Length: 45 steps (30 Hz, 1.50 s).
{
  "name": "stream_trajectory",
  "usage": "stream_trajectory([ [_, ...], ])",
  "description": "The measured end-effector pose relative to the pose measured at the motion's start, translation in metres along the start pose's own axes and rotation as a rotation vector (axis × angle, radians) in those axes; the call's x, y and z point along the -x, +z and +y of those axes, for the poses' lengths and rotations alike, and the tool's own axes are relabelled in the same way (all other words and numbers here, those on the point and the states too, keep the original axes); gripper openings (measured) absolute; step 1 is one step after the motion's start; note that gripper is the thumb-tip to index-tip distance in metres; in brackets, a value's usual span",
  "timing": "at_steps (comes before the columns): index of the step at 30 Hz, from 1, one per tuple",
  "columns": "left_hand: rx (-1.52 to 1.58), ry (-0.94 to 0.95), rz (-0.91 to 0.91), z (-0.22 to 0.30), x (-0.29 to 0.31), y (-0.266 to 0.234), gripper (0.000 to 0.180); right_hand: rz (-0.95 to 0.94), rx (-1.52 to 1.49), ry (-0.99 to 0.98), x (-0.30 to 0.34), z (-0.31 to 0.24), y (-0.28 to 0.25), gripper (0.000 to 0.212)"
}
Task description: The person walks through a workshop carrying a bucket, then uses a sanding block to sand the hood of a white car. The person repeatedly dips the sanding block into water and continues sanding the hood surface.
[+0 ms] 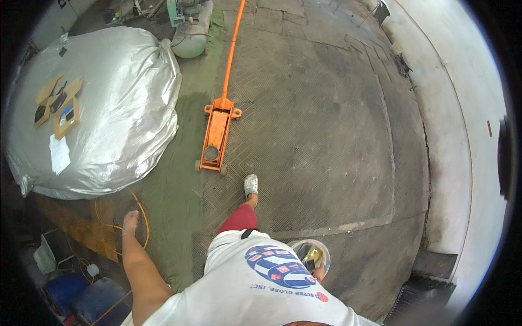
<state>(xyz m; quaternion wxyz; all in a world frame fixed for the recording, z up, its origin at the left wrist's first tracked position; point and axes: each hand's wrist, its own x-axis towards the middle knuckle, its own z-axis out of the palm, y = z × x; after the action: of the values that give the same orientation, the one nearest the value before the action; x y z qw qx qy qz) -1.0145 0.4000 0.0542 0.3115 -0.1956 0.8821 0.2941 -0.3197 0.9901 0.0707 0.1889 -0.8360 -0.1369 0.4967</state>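
Observation:
My right hand (319,273) is closed at the near rim of a pale round bucket (326,252), low at my right side. Inside the bucket lie a yellowish thing (314,255) and something dark; my shirt hides part of both. On the left my arm reaches out from my body, and my left hand (130,221) hangs with loosely extended fingers and nothing visible in it. Beneath that hand a yellow hose (145,217) loops over the floor. One foot in a light clog (250,185) is forward on the dark floor.
An orange floor jack (218,130) with a long upright handle stands ahead. To the left, a silver cover (125,108) bears opened cardboard boxes (68,117) and a paper (59,154). Beyond are a compressor tank (191,46) and, at right, a white wall (448,108). Blue drums (100,301) stand lower left.

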Motion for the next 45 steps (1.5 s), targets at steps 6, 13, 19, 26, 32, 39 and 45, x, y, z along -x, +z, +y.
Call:
stream_trajectory([
  [6, -0.431, 0.213, 0.066, 0.202, -0.153, -0.056, 0.065, 0.108, -0.162, 0.089, 0.032, -0.107, 0.132, 0.057],
  [13, -0.378, 0.499, 0.215, 0.644, -0.23, -0.037, 0.072, 0.176, -0.234, 0.061, 0.036, -0.236, 0.263, 0.056],
  [19, 0.002, 0.588, 0.177, 0.945, -0.23, 0.024, 0.07, 0.192, -0.285, 0.086, 0.006, -0.347, 0.399, 0.055],
  [26, -0.466, 0.608, 0.294, 1.138, -0.312, 0.025, 0.065, 0.17, -0.28, 0.092, -0.01, -0.526, 0.546, 0.054],
  [32, -0.369, 0.71, 0.205, 1.315, -0.4, 0.059, 0.068, 0.168, -0.3, 0.007, -0.01, -0.67, 0.666, 0.054],
  [39, -0.231, 0.679, 0.346, 1.492, -0.528, 0.042, 0.069, 0.184, -0.247, -0.093, 0.001, -0.87, 0.873, 0.053],
  [45, -0.138, 0.575, 0.434, 1.623, -0.618, -0.004, 0.067, 0.19, -0.165, -0.121, 0.049, -1.032, 1.049, 0.052],
])
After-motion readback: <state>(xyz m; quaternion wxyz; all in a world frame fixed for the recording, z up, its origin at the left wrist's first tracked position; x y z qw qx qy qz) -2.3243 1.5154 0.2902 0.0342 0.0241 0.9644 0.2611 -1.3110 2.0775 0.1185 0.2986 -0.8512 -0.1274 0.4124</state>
